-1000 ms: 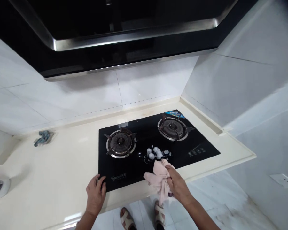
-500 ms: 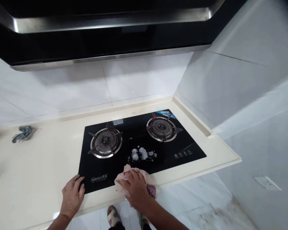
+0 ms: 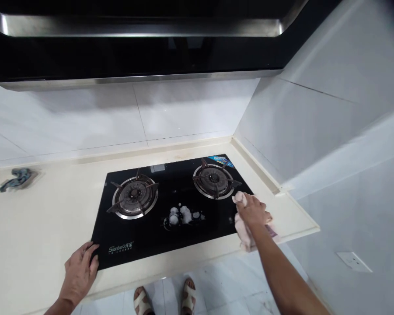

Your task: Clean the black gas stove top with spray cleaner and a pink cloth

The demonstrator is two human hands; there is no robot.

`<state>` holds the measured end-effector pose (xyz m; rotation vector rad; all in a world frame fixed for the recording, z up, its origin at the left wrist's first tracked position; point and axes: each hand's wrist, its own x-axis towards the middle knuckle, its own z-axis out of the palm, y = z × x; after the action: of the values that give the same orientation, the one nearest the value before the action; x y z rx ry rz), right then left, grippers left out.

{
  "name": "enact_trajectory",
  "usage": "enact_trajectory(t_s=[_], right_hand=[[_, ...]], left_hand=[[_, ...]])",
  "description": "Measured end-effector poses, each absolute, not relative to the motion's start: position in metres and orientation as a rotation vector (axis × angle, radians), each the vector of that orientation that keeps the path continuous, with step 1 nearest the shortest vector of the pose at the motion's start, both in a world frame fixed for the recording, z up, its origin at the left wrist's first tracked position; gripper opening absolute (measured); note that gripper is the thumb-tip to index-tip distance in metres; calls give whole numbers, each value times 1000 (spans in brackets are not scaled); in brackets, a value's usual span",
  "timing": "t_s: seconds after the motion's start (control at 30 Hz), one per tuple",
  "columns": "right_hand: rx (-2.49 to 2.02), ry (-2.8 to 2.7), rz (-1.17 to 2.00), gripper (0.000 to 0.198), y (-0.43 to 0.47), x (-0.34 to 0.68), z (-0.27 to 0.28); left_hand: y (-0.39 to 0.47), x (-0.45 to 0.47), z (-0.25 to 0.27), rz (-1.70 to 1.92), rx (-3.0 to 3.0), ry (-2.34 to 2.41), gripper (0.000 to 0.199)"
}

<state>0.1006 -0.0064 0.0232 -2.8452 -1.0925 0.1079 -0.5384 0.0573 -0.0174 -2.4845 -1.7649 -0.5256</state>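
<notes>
A black glass gas hob (image 3: 144, 238) with two burners is set in the cream countertop. My right hand (image 3: 254, 212) presses a pale pink cloth (image 3: 244, 232) onto the hob's right end, with the fingers bent over it; a purple patch shows at the cloth's edge. White foam (image 3: 185, 214) lies on the glass between and in front of the left burner (image 3: 134, 195) and the right burner (image 3: 213, 180). My left hand (image 3: 80, 269) rests at the hob's front left corner, fingertips touching its edge, fingers slightly apart and holding nothing.
A black range hood (image 3: 144, 57) hangs low over the hob. A crumpled blue-grey cloth (image 3: 18, 178) lies on the countertop (image 3: 36, 227) at the far left. Tiled walls stand behind and to the right, with a socket (image 3: 354, 261) low on the right wall.
My right hand has moved the pink cloth from the hob's front middle edge to its right end. My left hand stays by the left corner. The view has shifted slightly.
</notes>
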Motion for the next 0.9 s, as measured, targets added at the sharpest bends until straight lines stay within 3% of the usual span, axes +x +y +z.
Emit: enact_trajectory(t_s=[0.2, 0.33, 0.63, 0.8, 0.9], right_hand=[[-2611, -1673, -86, 42, -39, 9, 14], [-2435, -1836, -64, 41, -53, 16, 7], [-2719, -1140, 135, 61, -11, 155, 12], [-2748, -594, 23, 78, -65, 156, -6], [-2778, -727, 42, 78, -81, 120, -5]], left_hand=[[58, -539, -18, -532, -2484, -1776, 36], [57, -539, -17, -532, -2479, -1743, 36], [59, -543, -22, -542, -2478, -1674, 33], [59, -542, -23, -555, -2478, -1687, 32], [57, -538, -20, -547, -2477, -1742, 32]])
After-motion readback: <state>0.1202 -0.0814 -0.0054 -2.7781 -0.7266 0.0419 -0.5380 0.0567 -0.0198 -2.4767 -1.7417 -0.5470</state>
